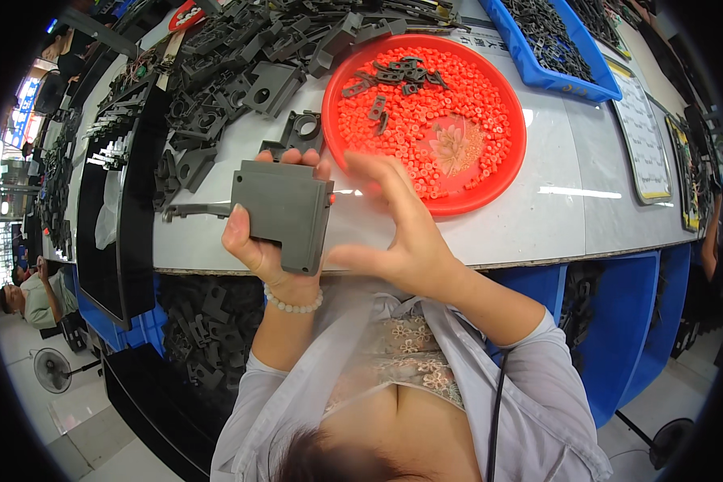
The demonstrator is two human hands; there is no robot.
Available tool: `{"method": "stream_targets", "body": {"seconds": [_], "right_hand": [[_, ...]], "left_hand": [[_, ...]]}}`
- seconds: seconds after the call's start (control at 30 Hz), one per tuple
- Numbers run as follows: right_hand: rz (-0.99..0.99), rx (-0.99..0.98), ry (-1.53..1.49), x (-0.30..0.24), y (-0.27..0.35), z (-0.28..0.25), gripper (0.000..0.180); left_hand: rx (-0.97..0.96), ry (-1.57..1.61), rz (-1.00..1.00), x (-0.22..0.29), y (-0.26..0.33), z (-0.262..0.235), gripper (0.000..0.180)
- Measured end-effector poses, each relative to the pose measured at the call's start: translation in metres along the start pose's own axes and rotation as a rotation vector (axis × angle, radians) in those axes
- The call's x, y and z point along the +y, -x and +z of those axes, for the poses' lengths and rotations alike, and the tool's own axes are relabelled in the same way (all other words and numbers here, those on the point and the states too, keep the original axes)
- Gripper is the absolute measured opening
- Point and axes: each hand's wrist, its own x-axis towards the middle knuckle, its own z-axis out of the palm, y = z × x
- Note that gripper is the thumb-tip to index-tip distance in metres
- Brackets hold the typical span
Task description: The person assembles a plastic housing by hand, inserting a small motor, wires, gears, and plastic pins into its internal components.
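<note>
My left hand [253, 251] is closed round a dark grey plastic housing [275, 207], thumb on its near left edge and fingertips over the far edge. The housing is a flat box with a notched lower corner, and a small red piece [332, 198] shows at its right side. To the right, my right hand [406, 229] is apart from it, fingers and thumb spread with nothing seen between them; its fingertips are slightly blurred. Just beyond lies a round red tray [516, 153] with many small red ring-like pieces [478, 96] and a few dark grey clips [398, 74].
Dark grey plastic parts [217, 96] are heaped at the far left of the white table [554, 225]. A blue bin [610, 87] of small black parts stands at the far right, near a framed sheet [643, 145]. Blue bins [610, 321] sit below the table edge.
</note>
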Motion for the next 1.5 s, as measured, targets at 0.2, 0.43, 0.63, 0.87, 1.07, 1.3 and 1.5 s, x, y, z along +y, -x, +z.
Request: {"method": "stream_targets", "body": {"seconds": [0.2,0.43,0.63,0.87,1.07,1.3,1.5], "right_hand": [[0.457,-0.134,-0.648,-0.001,-0.01,0.013,0.055],[0.256,0.09,-0.696,0.007,-0.007,0.039,0.04],[0.024,0.051,-0.028,0.003,-0.022,0.014,0.048],[-0.077,0.029,0.256,-0.001,-0.028,0.029,0.069],[0.007,-0.053,0.114,0.011,-0.032,0.032,0.064],[-0.073,-0.245,-0.031,0.01,-0.001,0.016,0.07],[-0.054,-0.405,0.274,0.023,0.022,0.013,0.045]], "left_hand": [[-0.178,-0.145,0.123,-0.007,0.004,-0.003,0.065],[-0.119,-0.062,0.065,-0.005,0.001,-0.008,0.067],[-0.115,-0.01,-0.107,-0.01,0.002,-0.014,0.058],[-0.094,0.239,-0.227,0.003,0.002,-0.02,0.057],[0.04,0.144,-0.256,0.011,-0.003,-0.015,0.04],[0.148,-0.223,0.119,0.163,-0.019,-0.038,0.027],[0.459,-0.879,0.677,0.339,-0.079,-0.082,0.031]]}}
